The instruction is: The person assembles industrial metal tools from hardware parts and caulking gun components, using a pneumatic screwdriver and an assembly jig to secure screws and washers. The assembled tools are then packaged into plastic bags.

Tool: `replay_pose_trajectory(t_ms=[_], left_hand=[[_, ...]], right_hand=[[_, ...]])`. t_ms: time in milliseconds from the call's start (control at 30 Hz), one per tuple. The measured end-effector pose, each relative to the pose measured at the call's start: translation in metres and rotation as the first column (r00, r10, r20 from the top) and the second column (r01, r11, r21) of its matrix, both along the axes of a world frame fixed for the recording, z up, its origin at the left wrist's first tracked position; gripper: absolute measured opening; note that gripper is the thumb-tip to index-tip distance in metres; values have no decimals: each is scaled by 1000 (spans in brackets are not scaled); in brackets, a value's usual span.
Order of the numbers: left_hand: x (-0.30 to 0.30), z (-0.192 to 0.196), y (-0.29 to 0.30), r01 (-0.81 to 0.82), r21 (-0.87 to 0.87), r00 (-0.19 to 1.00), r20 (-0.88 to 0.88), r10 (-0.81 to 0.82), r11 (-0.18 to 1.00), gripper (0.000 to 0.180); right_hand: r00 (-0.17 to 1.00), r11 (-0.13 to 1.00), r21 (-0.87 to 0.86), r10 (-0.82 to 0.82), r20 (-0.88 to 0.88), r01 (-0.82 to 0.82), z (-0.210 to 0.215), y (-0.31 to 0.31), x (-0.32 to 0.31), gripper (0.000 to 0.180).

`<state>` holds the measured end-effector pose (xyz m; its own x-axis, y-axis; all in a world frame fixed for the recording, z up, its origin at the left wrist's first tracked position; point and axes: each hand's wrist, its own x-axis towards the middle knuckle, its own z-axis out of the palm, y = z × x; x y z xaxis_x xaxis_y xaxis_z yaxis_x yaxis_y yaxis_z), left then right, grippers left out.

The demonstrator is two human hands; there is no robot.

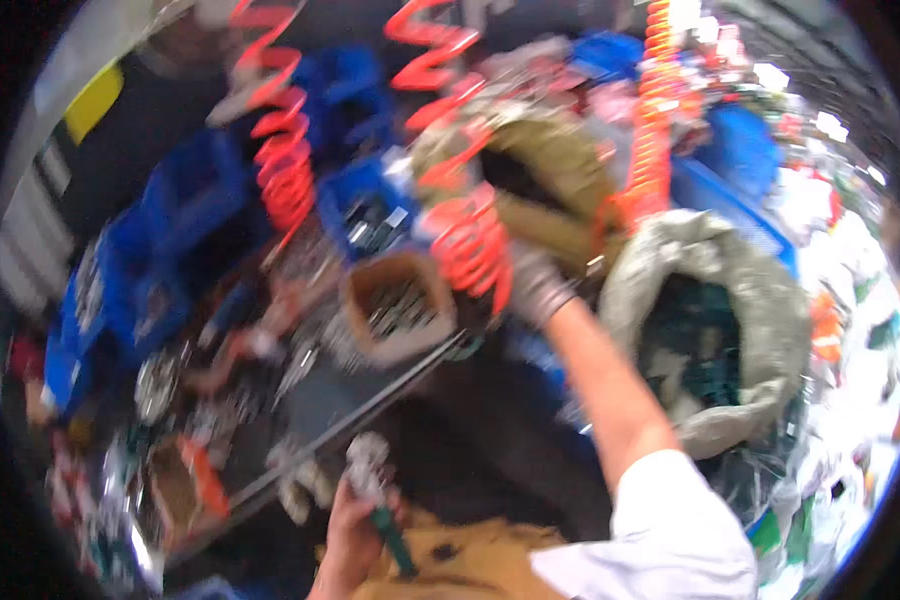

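Closest, at six o'clock, tan cloth (475,570) fills the lower edge. Blue bins (195,180) stand at ten o'clock. At seven, the left hand (355,525) grips a blurred object (368,465), whitish above, dark green below. Just left of centre sits a cardboard box (410,343) of small pieces. Beside a red coil (475,240), the right hand (540,287) reaches toward one o'clock; I cannot tell its grip. At three lies an open pale sack (775,325).

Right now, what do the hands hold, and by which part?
Left hand: a grey-and-green object, around its middle. Right hand: too blurred to tell.
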<state>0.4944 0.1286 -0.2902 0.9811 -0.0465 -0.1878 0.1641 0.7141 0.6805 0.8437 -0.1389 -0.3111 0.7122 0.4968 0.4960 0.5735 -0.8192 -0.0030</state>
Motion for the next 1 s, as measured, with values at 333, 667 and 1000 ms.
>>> replay_pose_trajectory(t_ms=[333, 667, 1000], left_hand=[[-22, -14, 32, -142, 4, 989, -33, 142, 990, 44], [-40, 1, 54, -228, 164, 966, 161, 201, 960, 59], [-3, 95, -41, -288, 544, 517, 781, -350, 788, 60]], right_hand=[[959, 973, -159, 123, -255, -167, 33, -21, -55, 48], [968, 931, 356, 8, -251, 85, 16, -83, -179, 30], [936, 931, 268, 156, 316, -246, 247, -48, -343, 26]])
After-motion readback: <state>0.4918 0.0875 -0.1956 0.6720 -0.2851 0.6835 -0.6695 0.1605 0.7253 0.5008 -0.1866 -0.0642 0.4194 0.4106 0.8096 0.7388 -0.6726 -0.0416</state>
